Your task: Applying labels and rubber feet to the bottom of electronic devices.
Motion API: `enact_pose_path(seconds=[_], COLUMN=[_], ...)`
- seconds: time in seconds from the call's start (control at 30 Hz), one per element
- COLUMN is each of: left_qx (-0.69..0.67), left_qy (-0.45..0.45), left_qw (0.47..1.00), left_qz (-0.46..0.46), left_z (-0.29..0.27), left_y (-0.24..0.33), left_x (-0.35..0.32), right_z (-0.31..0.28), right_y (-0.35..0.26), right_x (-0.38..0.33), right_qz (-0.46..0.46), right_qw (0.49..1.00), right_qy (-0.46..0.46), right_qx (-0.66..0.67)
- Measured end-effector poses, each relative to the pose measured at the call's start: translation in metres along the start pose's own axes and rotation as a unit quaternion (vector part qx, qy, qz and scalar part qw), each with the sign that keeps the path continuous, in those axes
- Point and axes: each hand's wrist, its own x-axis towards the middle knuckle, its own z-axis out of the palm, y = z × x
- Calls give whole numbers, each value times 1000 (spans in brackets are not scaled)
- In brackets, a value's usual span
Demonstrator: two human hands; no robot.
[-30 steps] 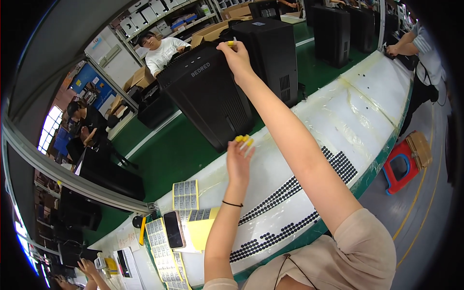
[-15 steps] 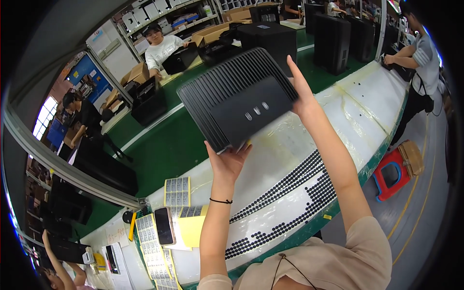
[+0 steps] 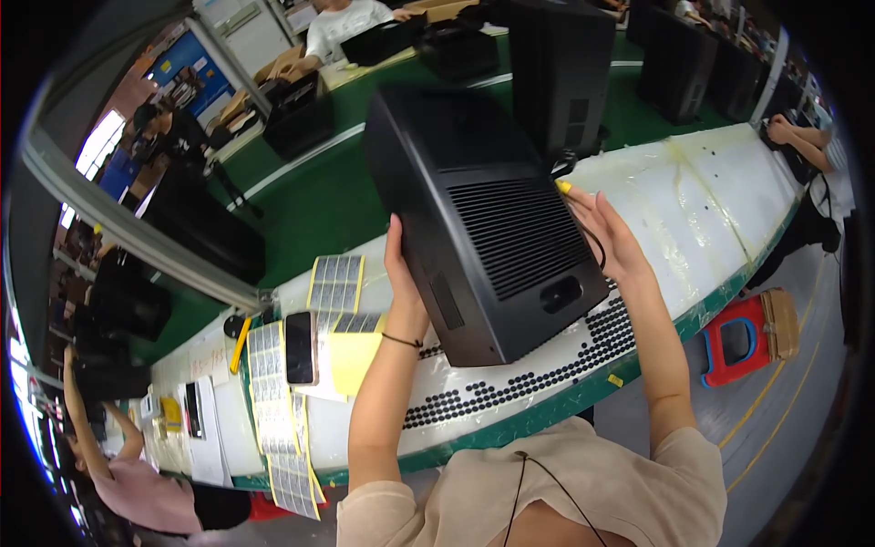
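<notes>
A large black computer case (image 3: 483, 228) is tilted above the white workbench (image 3: 720, 196), its vented side panel facing up and its lower corner just over the rows of black dots near the bench's front edge. The left hand (image 3: 404, 283) presses flat against the case's left edge with fingers together, while the right hand (image 3: 609, 235) cups the right edge, fingers spread. Right of the case the bench lies bare; left of it sit sticker sheets (image 3: 335, 283) and a phone (image 3: 300, 347).
</notes>
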Motion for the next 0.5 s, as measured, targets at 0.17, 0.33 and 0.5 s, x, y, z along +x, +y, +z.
enact_pose_path(seconds=[0.17,0.33,0.5], left_qx=[193,495,561], left_qy=[6,-87,-52], left_qw=[961,755,680], left_qz=[196,421,469], left_z=[39,61,32], left_y=[32,16,-15], left_x=[-9,-21,-38], right_z=[0,-4,-29], right_y=[16,56,76], right_x=[51,100,76], right_qz=[-81,-43,-16], right_qw=[990,994,992], right_qy=[-43,99,125], right_qx=[-107,3,26])
